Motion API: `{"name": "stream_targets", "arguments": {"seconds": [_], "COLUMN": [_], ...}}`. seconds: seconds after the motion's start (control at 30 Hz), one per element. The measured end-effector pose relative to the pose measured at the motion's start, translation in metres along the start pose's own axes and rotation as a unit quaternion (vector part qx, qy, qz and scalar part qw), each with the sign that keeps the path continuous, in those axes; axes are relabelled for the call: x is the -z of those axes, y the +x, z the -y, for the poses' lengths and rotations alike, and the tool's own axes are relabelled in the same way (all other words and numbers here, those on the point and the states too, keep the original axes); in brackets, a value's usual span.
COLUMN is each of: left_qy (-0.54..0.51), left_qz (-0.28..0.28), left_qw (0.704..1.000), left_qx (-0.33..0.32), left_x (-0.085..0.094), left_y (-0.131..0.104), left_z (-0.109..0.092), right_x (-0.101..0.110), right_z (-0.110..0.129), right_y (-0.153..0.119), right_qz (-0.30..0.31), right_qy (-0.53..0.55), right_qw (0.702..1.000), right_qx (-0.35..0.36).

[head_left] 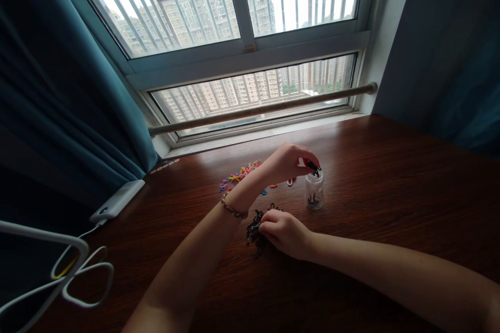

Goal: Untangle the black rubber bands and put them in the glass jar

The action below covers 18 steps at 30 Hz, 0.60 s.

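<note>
My left hand [295, 161] reaches across to the clear jar [314, 192]. Its fingers are closed on a small bunch of black loops [313, 167], held right at the jar's mouth. A few dark loops show at the bottom of the jar, which stands upright. Nearer to me, my right hand [287, 231] rests at the edge of a heap of small black loops [255, 231], its fingers pinched together on some of them. The exact kind of these loops is too small to make out.
Small multicoloured loops [244, 171] lie scattered behind my left forearm, with a few stray ones near the jar. A white power bank-like device [117, 201] with a white cable lies at the left. Beyond the brown table [390, 208] are a barred window and a blue curtain [97, 93].
</note>
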State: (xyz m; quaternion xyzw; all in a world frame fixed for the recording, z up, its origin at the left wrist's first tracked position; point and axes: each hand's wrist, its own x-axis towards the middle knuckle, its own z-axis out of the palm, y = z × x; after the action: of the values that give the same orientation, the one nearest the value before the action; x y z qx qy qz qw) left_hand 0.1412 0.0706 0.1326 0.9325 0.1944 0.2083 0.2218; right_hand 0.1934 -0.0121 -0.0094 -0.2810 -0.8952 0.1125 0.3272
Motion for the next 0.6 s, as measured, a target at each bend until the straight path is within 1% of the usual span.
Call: {"name": "stream_targets", "arguments": {"seconds": [0.1,0.3,0.47,0.6], "left_qy": [-0.007,-0.004,-0.018,-0.024], "left_qz": [0.010,0.009,0.015,0.015], "left_qw": [1.000,1.000,1.000,1.000], "left_qx": [-0.002,0.015,0.010,-0.007], "left_x": [-0.0009,-0.0015,-0.0008,-0.0010], "left_y": [0.0003,0.0000,-0.0007,-0.0005], "left_z": [-0.0009,0.0016,0.0067,0.0065], "right_x": [-0.0007,0.0013,-0.0012,-0.0027], "right_z": [0.0000,0.0010,-0.0007,-0.0014], "right_y": [0.0008,0.0014,-0.0001,-0.0003], "right_qz": [0.003,0.008,0.005,0.005], "right_qy": [-0.004,-0.011,-0.007,-0.010], "right_qw": [1.000,1.000,1.000,1.000], "right_qx": [0.002,0.006,0.006,0.007]}}
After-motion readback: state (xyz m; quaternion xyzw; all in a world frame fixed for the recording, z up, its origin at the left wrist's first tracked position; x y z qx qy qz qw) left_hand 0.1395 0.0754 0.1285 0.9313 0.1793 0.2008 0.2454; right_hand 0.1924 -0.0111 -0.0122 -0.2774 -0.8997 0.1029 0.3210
